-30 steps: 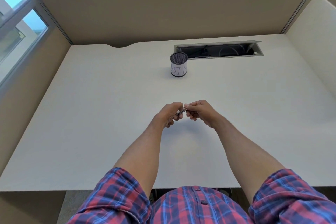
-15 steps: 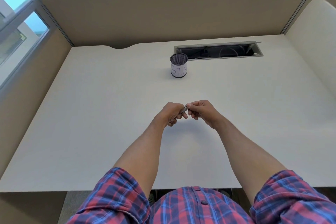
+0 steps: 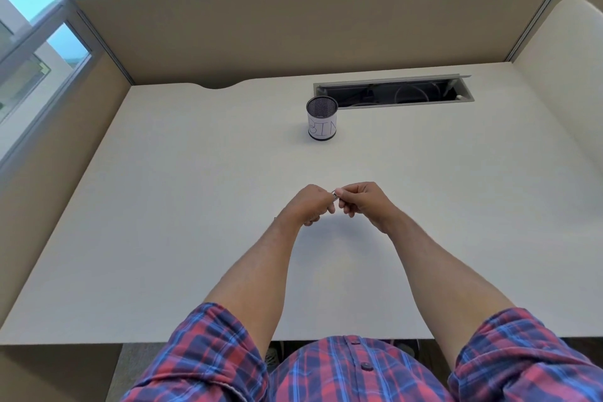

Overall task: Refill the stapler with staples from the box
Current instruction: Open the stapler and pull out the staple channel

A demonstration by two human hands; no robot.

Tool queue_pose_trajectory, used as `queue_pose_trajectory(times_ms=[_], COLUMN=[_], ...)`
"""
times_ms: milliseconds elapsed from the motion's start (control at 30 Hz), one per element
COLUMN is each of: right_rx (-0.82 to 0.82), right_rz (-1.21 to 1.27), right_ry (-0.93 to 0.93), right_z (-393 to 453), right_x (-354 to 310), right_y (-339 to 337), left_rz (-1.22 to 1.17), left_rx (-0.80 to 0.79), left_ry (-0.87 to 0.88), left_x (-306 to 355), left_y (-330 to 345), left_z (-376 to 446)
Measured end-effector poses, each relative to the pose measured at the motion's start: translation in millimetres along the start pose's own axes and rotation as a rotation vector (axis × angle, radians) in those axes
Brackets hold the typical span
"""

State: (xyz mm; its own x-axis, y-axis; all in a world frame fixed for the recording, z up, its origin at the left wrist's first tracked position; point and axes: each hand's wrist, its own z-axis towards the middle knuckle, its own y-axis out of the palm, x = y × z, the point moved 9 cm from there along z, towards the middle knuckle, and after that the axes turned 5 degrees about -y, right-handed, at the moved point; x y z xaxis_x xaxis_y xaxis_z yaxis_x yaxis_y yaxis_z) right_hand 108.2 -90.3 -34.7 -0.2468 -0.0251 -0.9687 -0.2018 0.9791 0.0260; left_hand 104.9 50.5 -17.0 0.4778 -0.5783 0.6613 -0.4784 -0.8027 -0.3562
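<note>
My left hand (image 3: 310, 206) and my right hand (image 3: 367, 202) meet just above the middle of the white desk (image 3: 169, 206). Between their fingertips sits a small silver metal piece (image 3: 335, 194), only its end showing. My right hand pinches it with thumb and fingers. My left hand is curled into a fist around its other end, and whatever else lies in that fist is hidden. I cannot tell whether the piece is a staple strip or part of a stapler. No staple box is in view.
A black mesh cup labelled BIN (image 3: 322, 119) stands at the back centre. Behind it is an open cable tray (image 3: 394, 93) cut into the desk. Beige partition walls (image 3: 261, 33) close in the back and both sides.
My hands have drawn closer together and risen slightly. Less of the silver piece shows between the fingers than a second ago.
</note>
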Motion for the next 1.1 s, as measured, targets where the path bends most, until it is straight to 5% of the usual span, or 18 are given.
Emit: queue_pose_trajectory(times_ms=[233, 467, 667, 867, 1100], right_rx=[0.003, 0.04, 0.094, 0.118, 0.115], right_rz=[0.189, 0.422, 0.626, 0.77, 0.738], right_ry=[0.024, 0.063, 0.14, 0.189, 0.285], right_z=[0.5, -2.8, -7.1, -9.3, -9.8], right_x=[9.1, 15.5, 21.3, 24.8, 32.2], right_y=[2.2, 6.8, 8.8, 8.4, 8.1], left_rz=[0.216, 1.01, 1.264, 1.297, 1.273], left_rx=[0.069, 0.568, 0.784, 0.875, 0.737], left_ry=[0.184, 0.456, 0.793, 0.905, 0.773], left_x=[9.2, 33.8, 51.9, 57.1, 43.9], left_y=[6.0, 20.7, 39.3, 42.5, 38.2], left_z=[5.2, -14.8, -43.8, -51.9, -39.0])
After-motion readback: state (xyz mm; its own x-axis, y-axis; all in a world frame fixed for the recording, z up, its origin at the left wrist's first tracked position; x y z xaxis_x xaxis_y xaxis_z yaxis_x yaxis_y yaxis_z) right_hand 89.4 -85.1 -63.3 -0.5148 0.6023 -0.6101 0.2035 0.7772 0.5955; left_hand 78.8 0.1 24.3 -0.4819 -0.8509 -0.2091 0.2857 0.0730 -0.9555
